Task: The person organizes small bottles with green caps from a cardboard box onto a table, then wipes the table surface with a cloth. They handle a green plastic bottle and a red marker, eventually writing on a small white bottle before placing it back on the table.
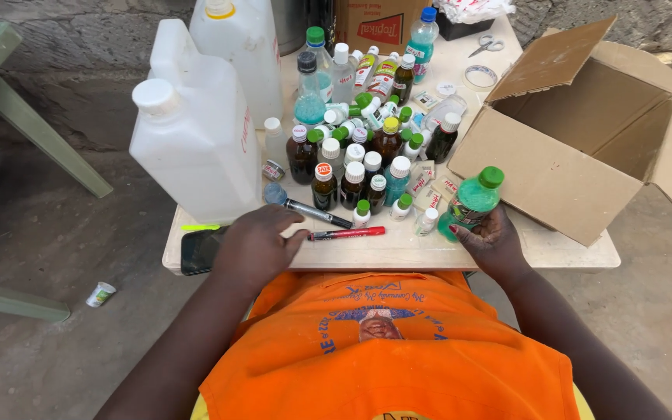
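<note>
- My right hand (494, 243) is closed around a small green bottle (470, 205) with a green cap, holding it tilted just above the near edge of the desk (398, 250), right beside the open cardboard box (577, 132).
- My left hand (254, 247) lies flat and loosely spread on the desk with nothing in it; its fingertips are just beside a red marker (347, 232) and near a black marker (316, 213).
- As far as I can judge, the sorting has barely begun: what I can see of the inside of the box is bare, though its bottom is hidden from me, and only this one bottle is lifted.
- Nearly everything is left: a crowd of small bottles (367, 155), dark brown, clear and blue-green, with white, green and yellow caps, stands packed together in the middle of the desk.
- The green bottle looks like translucent plastic, seems full of green liquid, has a label round its middle, and its cap is on.
- Two big white jugs (196, 132) stand to my left, and a dark phone (198, 250) lies at the desk edge under my left wrist.
- Scissors (485, 45) and a tape roll (481, 75) lie at the far side.
</note>
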